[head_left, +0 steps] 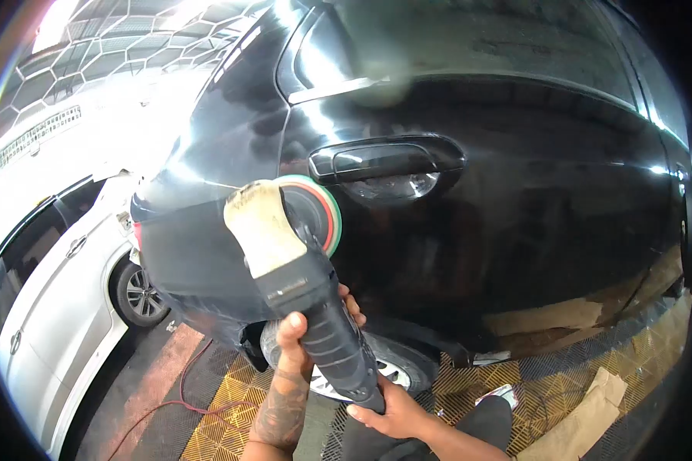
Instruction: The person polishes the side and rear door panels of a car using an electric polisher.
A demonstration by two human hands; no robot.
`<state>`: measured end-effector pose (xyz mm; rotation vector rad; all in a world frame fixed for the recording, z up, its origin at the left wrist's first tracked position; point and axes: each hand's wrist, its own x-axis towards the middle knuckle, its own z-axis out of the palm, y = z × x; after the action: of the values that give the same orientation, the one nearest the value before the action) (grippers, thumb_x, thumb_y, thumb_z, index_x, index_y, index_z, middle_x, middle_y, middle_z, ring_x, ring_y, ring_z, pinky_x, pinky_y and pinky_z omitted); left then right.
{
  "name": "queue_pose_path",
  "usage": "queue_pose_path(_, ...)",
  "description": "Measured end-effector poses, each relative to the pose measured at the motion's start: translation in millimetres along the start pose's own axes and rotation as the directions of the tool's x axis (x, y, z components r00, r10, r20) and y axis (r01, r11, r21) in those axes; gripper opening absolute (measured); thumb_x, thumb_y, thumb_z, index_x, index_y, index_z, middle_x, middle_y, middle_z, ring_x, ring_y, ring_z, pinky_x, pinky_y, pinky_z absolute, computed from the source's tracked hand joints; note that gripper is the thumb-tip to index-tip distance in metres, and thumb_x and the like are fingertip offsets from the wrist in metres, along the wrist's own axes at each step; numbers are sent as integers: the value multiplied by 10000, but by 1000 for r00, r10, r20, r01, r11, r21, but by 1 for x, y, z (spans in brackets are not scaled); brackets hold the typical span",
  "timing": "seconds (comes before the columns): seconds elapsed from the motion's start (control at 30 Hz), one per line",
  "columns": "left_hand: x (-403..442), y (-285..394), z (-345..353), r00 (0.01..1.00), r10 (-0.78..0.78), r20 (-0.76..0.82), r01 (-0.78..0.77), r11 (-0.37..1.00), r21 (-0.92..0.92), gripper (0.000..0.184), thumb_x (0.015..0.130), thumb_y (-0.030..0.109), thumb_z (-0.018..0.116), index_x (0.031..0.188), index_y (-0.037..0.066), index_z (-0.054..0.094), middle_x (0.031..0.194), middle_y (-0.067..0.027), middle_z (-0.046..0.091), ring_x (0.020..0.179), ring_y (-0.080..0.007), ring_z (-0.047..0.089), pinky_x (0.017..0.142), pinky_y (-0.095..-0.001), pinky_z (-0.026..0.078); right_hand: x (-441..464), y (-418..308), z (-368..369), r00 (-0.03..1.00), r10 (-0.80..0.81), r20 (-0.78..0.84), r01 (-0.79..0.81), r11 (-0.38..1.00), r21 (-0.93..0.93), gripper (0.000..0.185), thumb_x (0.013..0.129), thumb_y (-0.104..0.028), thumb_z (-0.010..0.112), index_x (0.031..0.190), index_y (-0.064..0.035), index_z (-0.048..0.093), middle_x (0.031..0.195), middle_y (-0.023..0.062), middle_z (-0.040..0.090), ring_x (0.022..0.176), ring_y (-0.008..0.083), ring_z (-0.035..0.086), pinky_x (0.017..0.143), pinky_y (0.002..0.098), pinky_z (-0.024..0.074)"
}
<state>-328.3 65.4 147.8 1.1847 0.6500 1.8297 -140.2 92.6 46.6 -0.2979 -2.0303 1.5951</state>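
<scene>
A black polisher [332, 338] with a yellowish cover over its head stretches up from my hands. My left hand [294, 342] is wrapped around its body from below, thumb on the left side and fingertips showing on the right. Around the rear end of the grip, my right hand [400, 411] is closed. The round pad [333, 219], edged in red and green, faces the black car's rear door panel [469, 238], just left of and below the door handle [384, 160]. Whether the pad touches the paint is hidden by the polisher head.
A white car [61, 269] stands to the left. The black car's rear wheel [396, 373] is below the polisher. A red cable [184, 399] runs over the patterned floor tiles [215, 430]. Brown paper [584, 415] lies at the lower right, near my leg [484, 422].
</scene>
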Motion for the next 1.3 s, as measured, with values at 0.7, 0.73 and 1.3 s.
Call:
queue_pose_path(0.7, -304, -227, -240, 432, -726, -535, 856, 516, -9, 490, 1081, 399, 476, 1215, -44, 637, 1097, -167, 689, 987, -175, 652, 836, -334, 575, -116, 84, -63, 785, 121, -608, 165, 905, 393, 444, 825, -10, 688, 1227, 71, 519, 746, 98, 631, 660, 212, 646, 653, 379, 555)
queue_pose_path(0.73, -339, -242, -239, 277, -767, -579, 888, 434, -150, 509, 1067, 418, 479, 1225, -42, 630, 1111, -174, 678, 1001, -188, 642, 847, -344, 565, -117, 86, -67, 777, 111, -619, 190, 897, 399, 450, 826, -8, 684, 1234, 68, 510, 737, 101, 618, 657, 215, 637, 651, 387, 556)
queue_pose_path(1.3, -645, -259, -117, -428, -217, -878, 811, 336, -478, 934, 844, 728, 532, 1408, -16, 514, 1355, -305, 492, 1243, -411, 463, 1036, -512, 403, -90, 89, -52, 845, 8, -535, 225, 902, 369, 506, 854, -137, 627, 1300, -47, 405, 720, 61, 511, 653, 178, 529, 695, 377, 516)
